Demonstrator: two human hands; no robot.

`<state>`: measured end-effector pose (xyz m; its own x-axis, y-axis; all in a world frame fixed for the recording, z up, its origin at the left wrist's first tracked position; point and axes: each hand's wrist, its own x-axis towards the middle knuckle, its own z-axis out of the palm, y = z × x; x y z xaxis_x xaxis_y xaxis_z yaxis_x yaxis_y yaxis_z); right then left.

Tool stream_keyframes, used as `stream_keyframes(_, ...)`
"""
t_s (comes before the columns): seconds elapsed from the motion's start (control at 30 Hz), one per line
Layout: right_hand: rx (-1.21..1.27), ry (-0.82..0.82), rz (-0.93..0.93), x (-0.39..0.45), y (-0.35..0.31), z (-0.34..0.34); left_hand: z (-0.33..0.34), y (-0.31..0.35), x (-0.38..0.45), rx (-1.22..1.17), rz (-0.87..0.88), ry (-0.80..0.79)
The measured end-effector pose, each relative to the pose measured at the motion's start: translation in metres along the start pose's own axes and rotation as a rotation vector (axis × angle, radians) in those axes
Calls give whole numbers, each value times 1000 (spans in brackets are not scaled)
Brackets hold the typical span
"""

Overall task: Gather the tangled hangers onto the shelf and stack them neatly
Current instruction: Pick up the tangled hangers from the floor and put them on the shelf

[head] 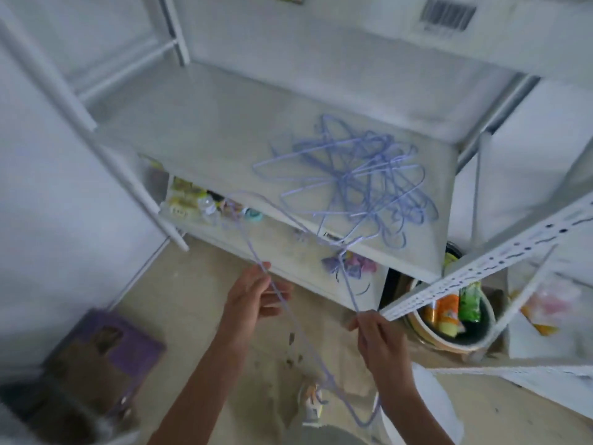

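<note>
A tangled heap of lilac wire hangers (359,181) lies on the right part of the white shelf (208,123). In front of the shelf I hold a lilac hanger (247,239) up in the air. My left hand (256,297) pinches one of its wires, and my right hand (375,335) grips another wire lower down to the right. A long loop of the held wire hangs down between my forearms to about knee height. How many hangers I hold is unclear because of blur.
A lower shelf (288,248) carries small bottles and toys. A bucket (449,319) with packets stands on the floor at right, beside a slanted white perforated rail (487,268). A purple box (109,348) sits at bottom left. A white upright post (96,139) stands at left.
</note>
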<state>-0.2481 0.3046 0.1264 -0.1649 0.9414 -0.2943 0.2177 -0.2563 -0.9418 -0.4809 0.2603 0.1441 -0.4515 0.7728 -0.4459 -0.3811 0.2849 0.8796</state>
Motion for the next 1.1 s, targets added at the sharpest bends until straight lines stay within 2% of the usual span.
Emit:
stream_keyframes(0.07, -4, 73, -25, 25, -11, -7, 31, 22, 18, 14, 44, -83)
stream_keyframes(0.2, 10, 252, 6, 68, -31, -6, 73, 55, 57, 79, -2, -197)
stream_keyframes(0.5, -64, 675, 22, 212, -79, 62, 116, 91, 183, 214, -93, -405)
stream_keyframes(0.63, -270, 691, 75, 256, -87, 82, 104, 107, 242, 253, -147, -481)
stream_keyframes(0.73, -424, 682, 192, 266, -80, 92, 95, 111, 276, 407, -120, -526)
stream_keyframes(0.83, -521, 764, 131, 261, -70, 100, 89, 114, 301, 493, -79, -566)
stream_keyframes(0.9, -567, 803, 111, 256, -65, 101, 86, 115, 313, 583, 69, -538)
stream_keyframes(1.0, -715, 842, 108, 251, -66, 94, 84, 114, 328, 851, 434, -426)
stream_keyframes(1.1, -785, 831, 93, 254, -75, 83, 86, 110, 337, 1097, 635, -452)
